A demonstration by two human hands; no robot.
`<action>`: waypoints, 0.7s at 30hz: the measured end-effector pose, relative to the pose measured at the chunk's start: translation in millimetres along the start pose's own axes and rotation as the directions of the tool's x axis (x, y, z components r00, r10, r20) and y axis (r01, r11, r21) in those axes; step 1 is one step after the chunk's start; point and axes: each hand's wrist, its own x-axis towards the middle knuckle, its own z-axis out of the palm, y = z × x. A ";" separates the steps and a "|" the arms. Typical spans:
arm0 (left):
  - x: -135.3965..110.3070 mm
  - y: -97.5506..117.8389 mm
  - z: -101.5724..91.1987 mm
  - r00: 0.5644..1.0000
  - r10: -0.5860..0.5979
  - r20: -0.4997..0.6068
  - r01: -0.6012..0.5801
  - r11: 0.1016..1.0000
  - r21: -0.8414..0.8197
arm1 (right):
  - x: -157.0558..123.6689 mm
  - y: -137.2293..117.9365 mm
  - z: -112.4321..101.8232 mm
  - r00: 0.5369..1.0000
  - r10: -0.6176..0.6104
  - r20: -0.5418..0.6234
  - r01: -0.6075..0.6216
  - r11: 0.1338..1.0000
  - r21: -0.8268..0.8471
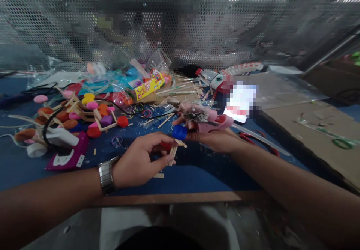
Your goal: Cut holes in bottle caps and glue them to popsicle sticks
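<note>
On the far left, stick models (91,105) with pink, orange and red round parts stand crowded on the blue table (202,178). In front of them, a white plug (66,137) sits over a purple box (73,156), with a white cap (37,149) just beside it. A purple band (116,141) lies between the box and the left hand (135,160), whose wrist wears a metal watch (106,175). That hand is closed on a small stick piece (173,154) at the near middle of the table, thumb against the sticks; a red cap (166,145) shows within its curled fingers. Behind, a yellow packet (149,87) lies among clear wrappers, with loose bands (146,113) and sticks in front. A blue cap (179,132) touches the stick piece's upper end and meets the fingertips of the right hand (216,139); whether they pinch it cannot be told. The right hand is wrapped around a pink glue gun (212,119), nozzle towards the left. Beyond it lie a bottle (209,77) and a lit phone (240,103). Farther right, a red-handled tool (274,150) rests near cardboard (306,130) that bears a green ring (341,143)
</note>
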 end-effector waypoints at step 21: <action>-1.4 -1.3 -0.2 1.000 0.023 -0.011 -0.022 0.998 0.053 | -0.6 -3.4 2.5 0.998 0.041 -0.049 -0.043 0.998 -0.037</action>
